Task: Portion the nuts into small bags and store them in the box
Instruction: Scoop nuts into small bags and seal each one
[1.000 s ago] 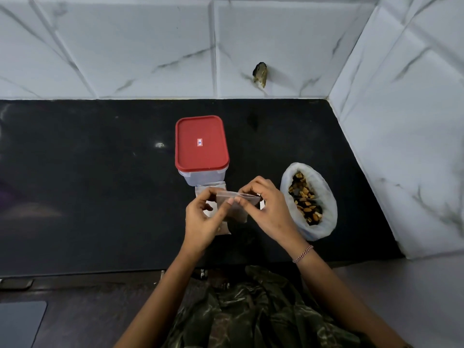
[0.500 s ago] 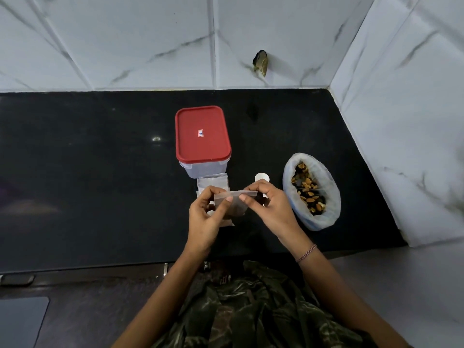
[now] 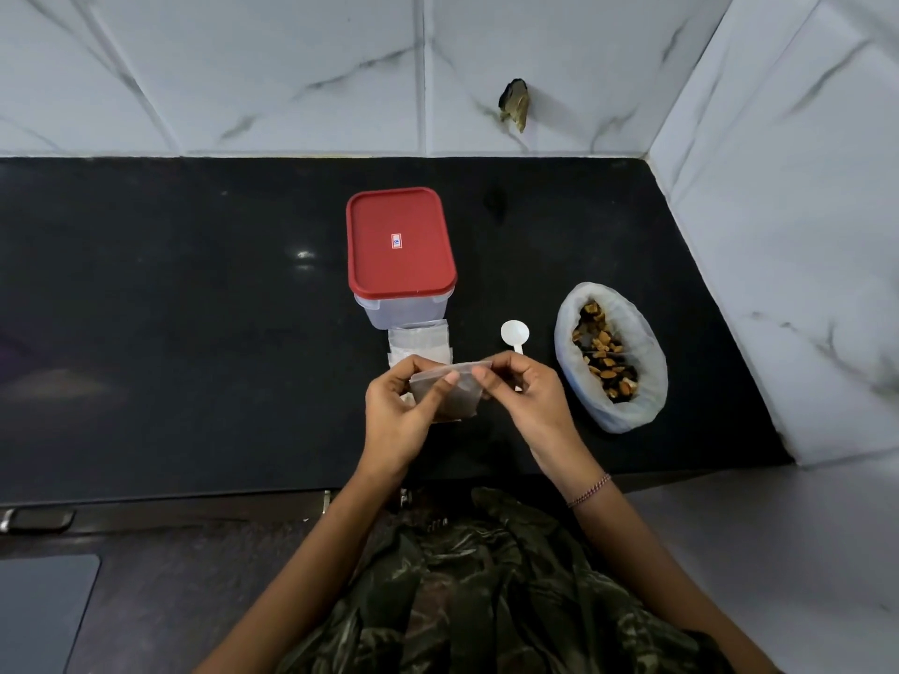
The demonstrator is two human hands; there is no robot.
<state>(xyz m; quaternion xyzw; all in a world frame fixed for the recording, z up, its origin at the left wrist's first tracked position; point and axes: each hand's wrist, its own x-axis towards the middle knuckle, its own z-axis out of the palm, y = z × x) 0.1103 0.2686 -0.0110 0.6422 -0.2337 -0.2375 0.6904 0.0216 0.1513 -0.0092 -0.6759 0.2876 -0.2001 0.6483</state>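
The spoon [image 3: 515, 331] shows more now: our right hand [image 3: 530, 401] has slid off it. It and our left hand [image 3: 396, 415] each pinch the small bag [image 3: 455, 394] at its mouth, thumb to forefinger, probably to peel it open. The nuts [image 3: 605, 355] wait by the counter [image 3: 194, 333] right edge; the box [image 3: 401, 245] sits lidded mid-counter.

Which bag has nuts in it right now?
The big white bag right of the spoon; the small clear bag being held and the stacked ones show none.

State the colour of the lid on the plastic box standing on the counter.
Red, with a small white label at its centre; the lid shows plainly in the head view.
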